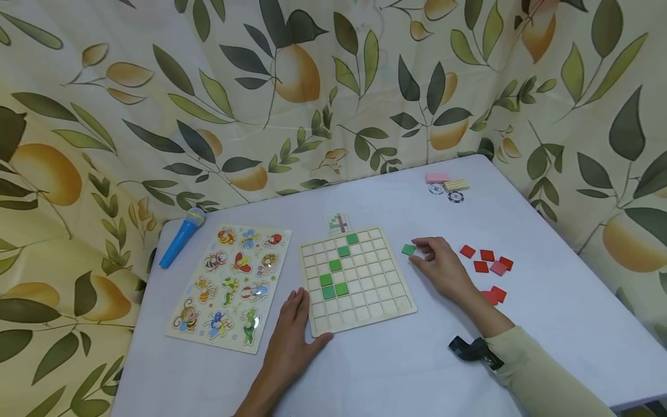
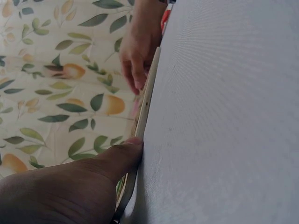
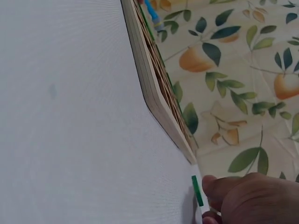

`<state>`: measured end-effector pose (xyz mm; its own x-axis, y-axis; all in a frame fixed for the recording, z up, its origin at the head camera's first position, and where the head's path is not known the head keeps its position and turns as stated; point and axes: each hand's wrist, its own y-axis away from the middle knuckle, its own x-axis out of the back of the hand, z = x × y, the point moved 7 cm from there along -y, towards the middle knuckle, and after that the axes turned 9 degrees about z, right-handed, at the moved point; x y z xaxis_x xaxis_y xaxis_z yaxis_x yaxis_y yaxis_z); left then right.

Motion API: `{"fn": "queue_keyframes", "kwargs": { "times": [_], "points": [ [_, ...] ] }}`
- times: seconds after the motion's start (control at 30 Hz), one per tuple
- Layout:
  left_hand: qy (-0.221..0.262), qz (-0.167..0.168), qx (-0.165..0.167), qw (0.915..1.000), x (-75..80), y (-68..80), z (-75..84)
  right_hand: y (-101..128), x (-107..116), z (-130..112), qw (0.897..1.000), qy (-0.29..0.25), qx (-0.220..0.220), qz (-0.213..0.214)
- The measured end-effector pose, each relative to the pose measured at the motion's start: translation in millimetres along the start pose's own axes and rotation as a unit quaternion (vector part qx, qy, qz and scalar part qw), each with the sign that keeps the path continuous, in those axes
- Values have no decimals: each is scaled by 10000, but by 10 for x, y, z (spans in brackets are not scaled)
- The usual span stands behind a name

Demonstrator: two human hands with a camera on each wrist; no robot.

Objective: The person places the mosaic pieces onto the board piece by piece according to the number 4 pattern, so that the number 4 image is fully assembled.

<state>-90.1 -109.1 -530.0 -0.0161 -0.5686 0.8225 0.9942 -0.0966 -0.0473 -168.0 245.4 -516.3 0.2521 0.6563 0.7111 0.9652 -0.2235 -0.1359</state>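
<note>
A wooden grid board (image 1: 376, 278) lies flat with several green tiles (image 1: 335, 265) set in a slanting line of its squares. My left hand (image 1: 296, 330) steadies its near left corner, fingers extended along the left side and thumb at the front edge. In the left wrist view, the thumb (image 2: 126, 151) meets the board's edge (image 2: 148, 95). Right of the board, my right hand (image 1: 443, 269) pinches a loose green tile (image 1: 409, 249) between thumb and forefinger, low over the table. The right wrist view shows that tile (image 3: 197, 190) edge-on at the fingertips.
Several red tiles (image 1: 487, 255) lie right of the right hand. A small pattern card (image 1: 339, 223) sits behind the board. To the left are an insect picture board (image 1: 229, 289) and a blue toy microphone (image 1: 179, 240). Poker chips (image 1: 455, 197) and small blocks (image 1: 436, 178) lie far back.
</note>
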Motion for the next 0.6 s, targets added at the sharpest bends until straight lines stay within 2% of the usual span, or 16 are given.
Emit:
{"fn": "queue_keyframes", "kwargs": {
  "times": [0.17,0.4,0.6],
  "points": [
    [8,-17,-22,10000,2,0,1,-20,-34,18,9995,283,73,91],
    [2,-282,-15,9996,-73,106,6,132,-32,132,9982,553,-187,169],
    [91,-34,-65,9999,27,22,46,-45,6,-20,9988,396,-70,279]
  ]
}}
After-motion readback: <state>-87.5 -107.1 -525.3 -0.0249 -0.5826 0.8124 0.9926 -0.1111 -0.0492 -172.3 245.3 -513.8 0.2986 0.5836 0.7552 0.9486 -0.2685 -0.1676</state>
